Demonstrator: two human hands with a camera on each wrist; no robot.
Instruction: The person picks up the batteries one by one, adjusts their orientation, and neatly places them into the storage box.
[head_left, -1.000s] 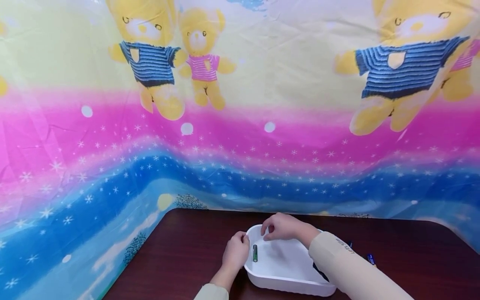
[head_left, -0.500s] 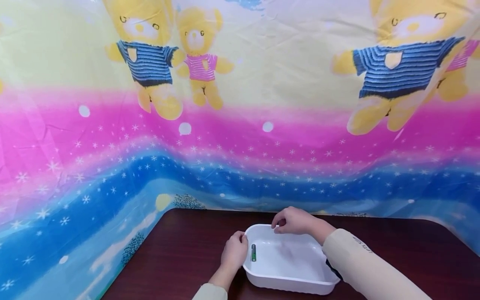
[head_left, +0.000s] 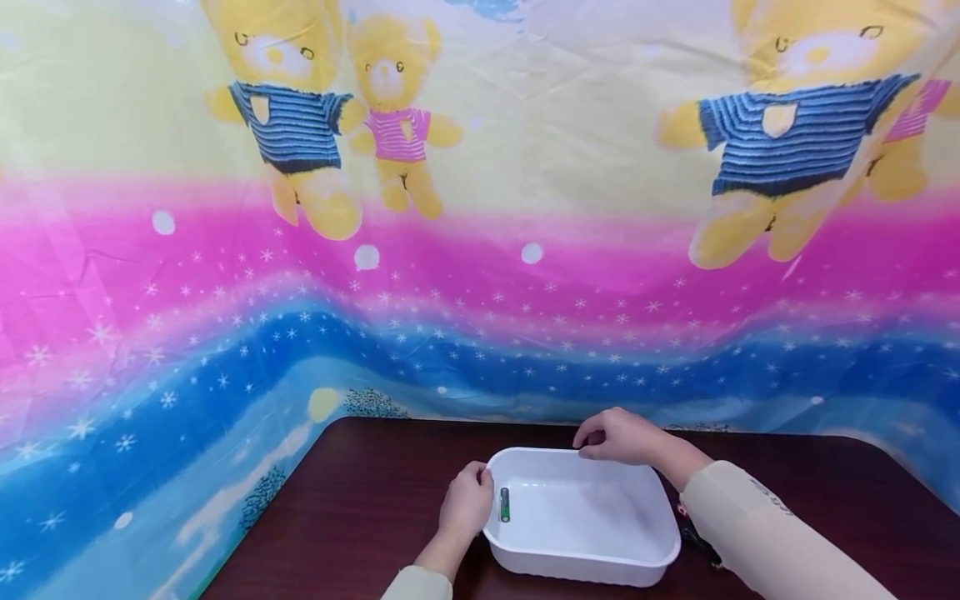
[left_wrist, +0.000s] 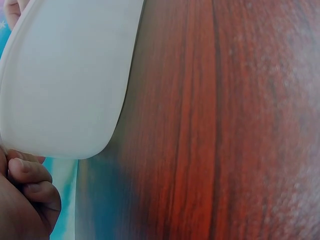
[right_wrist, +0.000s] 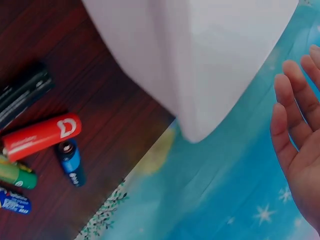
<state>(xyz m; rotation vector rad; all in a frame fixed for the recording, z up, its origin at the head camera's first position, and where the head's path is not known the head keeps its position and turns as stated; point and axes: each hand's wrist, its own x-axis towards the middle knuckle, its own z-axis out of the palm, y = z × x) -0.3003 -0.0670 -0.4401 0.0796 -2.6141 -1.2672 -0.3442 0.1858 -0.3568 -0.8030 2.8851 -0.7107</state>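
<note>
A white plastic basin (head_left: pixel 583 568) stands on the dark table, with one green and grey battery (head_left: pixel 505 506) lying inside along its left wall. At the basin's left rim, my left hand (head_left: pixel 467 502) holds on; its fingers curl at the basin's end in the left wrist view. My right hand (head_left: pixel 618 435) is above the far rim, fingers slightly bent. In the right wrist view that hand shows nothing in it and hangs beside the basin. Whether a fingertip touches the rim, I cannot tell.
Right of the basin lie a red battery (right_wrist: pixel 42 136), a blue and black battery (right_wrist: pixel 71 162), a green one (right_wrist: pixel 18 175), a dark blue one (right_wrist: pixel 14 201) and a black cylinder (right_wrist: pixel 25 93). A patterned cloth (head_left: pixel 480 375) hangs behind the table (head_left: pixel 360 492).
My right hand has moved right along the basin's far side, from over its left part. The left hand keeps its hold on the rim, and the battery inside stays in place.
</note>
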